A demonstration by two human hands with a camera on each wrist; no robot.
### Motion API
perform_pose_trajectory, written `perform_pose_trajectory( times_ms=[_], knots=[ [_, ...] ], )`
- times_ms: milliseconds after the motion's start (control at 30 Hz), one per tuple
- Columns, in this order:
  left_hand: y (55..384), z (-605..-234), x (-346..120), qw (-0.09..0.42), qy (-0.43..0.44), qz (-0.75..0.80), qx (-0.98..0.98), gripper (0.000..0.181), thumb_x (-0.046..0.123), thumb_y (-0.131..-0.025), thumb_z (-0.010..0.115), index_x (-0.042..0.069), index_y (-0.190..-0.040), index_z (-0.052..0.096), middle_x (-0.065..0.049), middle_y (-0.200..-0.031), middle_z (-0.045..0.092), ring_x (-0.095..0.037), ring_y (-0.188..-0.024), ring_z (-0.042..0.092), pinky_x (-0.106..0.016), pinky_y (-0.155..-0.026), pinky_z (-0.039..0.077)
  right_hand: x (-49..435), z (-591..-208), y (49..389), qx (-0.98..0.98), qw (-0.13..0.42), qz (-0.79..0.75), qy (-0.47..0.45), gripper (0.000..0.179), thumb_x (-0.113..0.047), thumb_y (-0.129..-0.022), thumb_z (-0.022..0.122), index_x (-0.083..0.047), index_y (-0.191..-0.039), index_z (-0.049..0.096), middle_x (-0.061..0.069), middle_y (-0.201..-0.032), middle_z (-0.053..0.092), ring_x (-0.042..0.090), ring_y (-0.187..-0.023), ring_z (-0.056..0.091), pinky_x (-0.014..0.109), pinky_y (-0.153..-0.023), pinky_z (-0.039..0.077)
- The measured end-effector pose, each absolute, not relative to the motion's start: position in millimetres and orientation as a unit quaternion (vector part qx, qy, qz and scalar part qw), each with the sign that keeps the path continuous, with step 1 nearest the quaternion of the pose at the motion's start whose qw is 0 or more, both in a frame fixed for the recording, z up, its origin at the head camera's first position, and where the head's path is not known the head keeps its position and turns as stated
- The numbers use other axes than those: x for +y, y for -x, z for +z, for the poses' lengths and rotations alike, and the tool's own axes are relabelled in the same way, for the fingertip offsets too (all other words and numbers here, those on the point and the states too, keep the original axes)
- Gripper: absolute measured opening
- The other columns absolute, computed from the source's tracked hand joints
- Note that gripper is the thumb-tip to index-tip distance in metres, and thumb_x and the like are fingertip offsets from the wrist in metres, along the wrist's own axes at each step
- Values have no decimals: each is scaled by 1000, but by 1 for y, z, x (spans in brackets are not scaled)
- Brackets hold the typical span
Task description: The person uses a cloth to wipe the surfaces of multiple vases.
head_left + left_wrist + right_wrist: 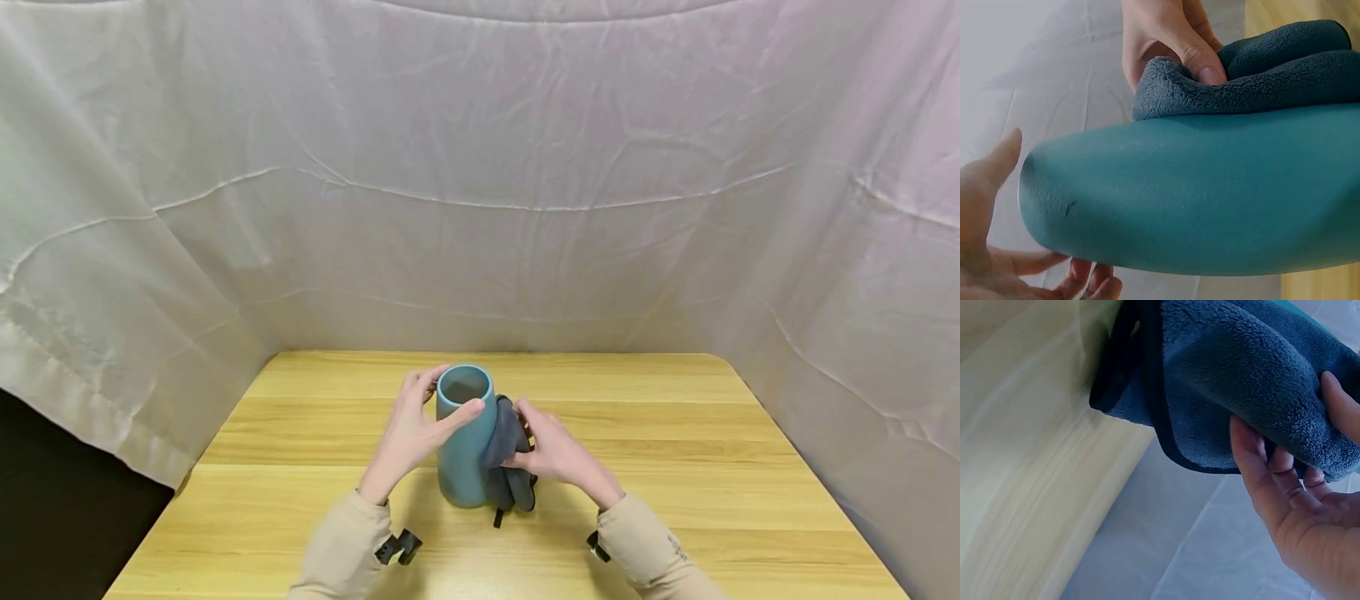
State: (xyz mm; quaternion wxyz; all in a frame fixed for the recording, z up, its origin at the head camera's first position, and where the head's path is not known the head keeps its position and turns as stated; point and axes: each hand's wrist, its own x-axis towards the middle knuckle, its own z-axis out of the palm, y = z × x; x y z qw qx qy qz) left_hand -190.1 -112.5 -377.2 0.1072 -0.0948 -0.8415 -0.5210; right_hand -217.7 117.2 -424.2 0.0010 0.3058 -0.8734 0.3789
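Note:
A blue-green vase stands upright on the wooden table, its round mouth facing up. My left hand is around its upper part, thumb near the front of the rim and fingers at the far left side. In the left wrist view those curled fingers touch the vase, while the thumb reaches past its rim. My right hand pinches a folded dark grey-blue towel between thumb and fingers, against the vase's right side. Fleecy pile and a dark edge band show on the towel in the right wrist view.
The pale wooden table has rounded far corners. Light grey curtains hang behind it and at both sides. A black strap piece sits at the left cuff, another at the right cuff.

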Motion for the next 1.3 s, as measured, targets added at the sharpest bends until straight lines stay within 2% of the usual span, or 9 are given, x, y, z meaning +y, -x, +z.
perform_pose_trajectory(
  times_ms=[100,233,367,567,700,800,1033,1300],
  knots=[
    [188,-376,-105,131,71,-490,-859,75,46,-78,85,13,-139,57,-10,-123,53,-28,-114,54,-43,-99,49,117,-426,218,-873,-1,380,-305,40,-15,-83,83,-10,-109,53,5,-96,66,19,-88,66,26,-70,58],
    [188,-376,-99,157,52,-464,-870,79,52,-76,85,12,-138,57,-8,-114,53,-25,-98,53,-30,-80,42,117,-427,218,-871,-10,387,-302,40,-16,-84,82,-11,-110,53,4,-98,66,21,-90,66,23,-70,58],
    [188,-377,-98,170,48,-460,-870,77,51,-75,85,12,-136,59,-7,-109,54,-24,-92,52,-28,-76,40,118,-427,218,-868,-16,394,-301,39,-16,-85,81,-10,-111,52,5,-98,64,25,-91,65,21,-68,56],
    [189,-378,-99,184,54,-469,-862,75,46,-73,88,13,-134,61,-6,-107,56,-24,-100,59,-35,-86,44,119,-428,218,-865,-16,404,-298,37,-13,-85,80,-10,-110,53,6,-98,63,25,-90,62,20,-67,57],
    [190,-380,-103,185,74,-499,-843,74,38,-74,90,9,-135,60,-8,-113,60,-25,-108,62,-42,-101,52,120,-429,218,-865,-17,405,-297,35,-11,-85,80,-10,-109,53,6,-98,63,25,-89,62,20,-66,57],
    [191,-381,-106,177,94,-526,-827,73,32,-74,90,7,-135,59,-9,-119,62,-25,-112,62,-45,-102,56,120,-430,218,-864,-18,407,-296,35,-10,-85,80,-10,-109,54,6,-98,63,25,-89,62,20,-66,57],
    [197,-382,-117,128,135,-577,-795,68,20,-77,88,5,-136,59,-13,-124,66,-28,-116,64,-48,-106,54,121,-431,219,-859,-16,416,-298,38,-9,-83,80,-8,-112,56,8,-101,64,22,-90,63,20,-67,57],
    [204,-385,-132,53,184,-610,-768,65,16,-83,83,7,-141,55,-13,-132,65,-30,-129,60,-49,-118,42,121,-432,219,-858,-19,422,-291,37,-10,-84,80,-9,-111,56,8,-104,65,24,-93,64,19,-69,57]
  ],
)
